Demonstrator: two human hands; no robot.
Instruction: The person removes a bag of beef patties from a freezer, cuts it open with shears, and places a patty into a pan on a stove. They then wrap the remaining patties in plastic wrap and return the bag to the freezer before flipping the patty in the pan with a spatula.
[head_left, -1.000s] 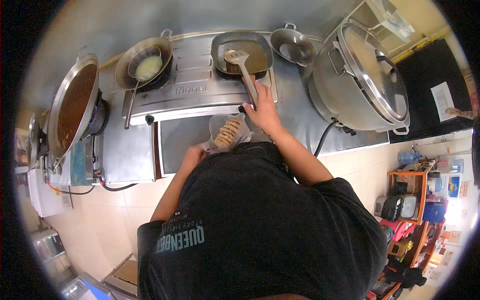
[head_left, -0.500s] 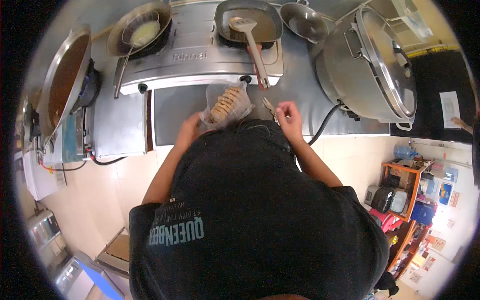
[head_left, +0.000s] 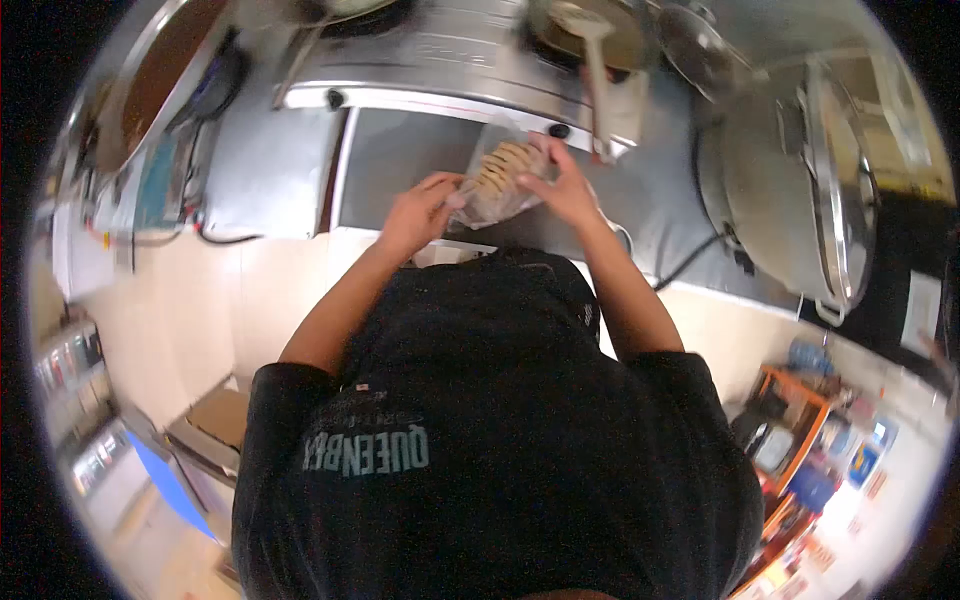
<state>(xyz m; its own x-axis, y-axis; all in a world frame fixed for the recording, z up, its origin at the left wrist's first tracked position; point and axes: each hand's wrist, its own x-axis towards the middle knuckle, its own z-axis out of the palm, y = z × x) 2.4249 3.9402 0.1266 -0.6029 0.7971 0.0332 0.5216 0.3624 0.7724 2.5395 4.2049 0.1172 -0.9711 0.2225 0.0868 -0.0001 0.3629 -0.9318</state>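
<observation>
A clear plastic bag (head_left: pixel 487 210) with a stack of round, browned, flat food pieces (head_left: pixel 503 168) in it lies at the front of the counter, just before the stove. My left hand (head_left: pixel 420 213) pinches the bag's near left edge between thumb and fingers. On the other side my right hand (head_left: pixel 566 188) grips the bag's right side, thumb towards me and fingers at the far edge. The exact kind of food is blurred. A pale loop (head_left: pixel 624 238) shows on the counter beside my right wrist; I cannot make out what it belongs to.
Behind the bag is a steel gas stove (head_left: pixel 450 60) bearing a square pan (head_left: pixel 628 55) with a slotted spatula (head_left: pixel 596 80) across it. A large lidded pot (head_left: pixel 765 180) stands right, a wok (head_left: pixel 705 50) behind. Far left is a wide pan of brown contents (head_left: pixel 165 75).
My right hand has come from beside the metal tool onto the bag's right side. My left hand keeps its hold at the left. The camera view has shifted and turned.
</observation>
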